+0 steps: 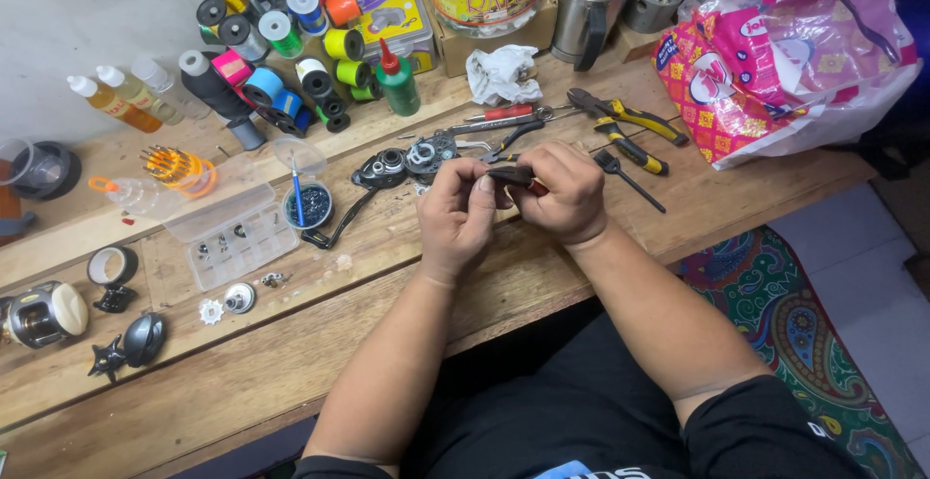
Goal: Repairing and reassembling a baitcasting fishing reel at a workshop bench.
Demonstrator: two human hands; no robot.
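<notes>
Both hands meet just above the wooden counter (291, 343), a little in front of the person's chest, and are closed together on one small dark part (511, 178) that looks like a piece taken off a fishing reel. The left hand (457, 216) pinches its left end between thumb and fingertips, and the right hand (567, 191) wraps the other end, so only a short dark stretch with a hint of red shows between them. From what shows, the part is small, rigid and light, probably metal or hard plastic; it may be greasy and so slippery, which makes a fingertip pinch at both ends the sensible hold rather than a palm grip. Its long axis seems to run roughly left to right across the view, level with the counter edge, one end toward each hand; which end is the working end I cannot tell, since the fingers hide most of it. Just beyond the hands lies the opened reel body (407, 161) with its gears exposed, and beside it yellow-handled pliers (630, 119), a small fork (628, 179) and a red-handled screwdriver (504, 112). To the left stand a clear compartment box (237, 237) of tiny parts, a small dish with a blue brush (308, 205), and thread spools (291, 33) further back.
</notes>
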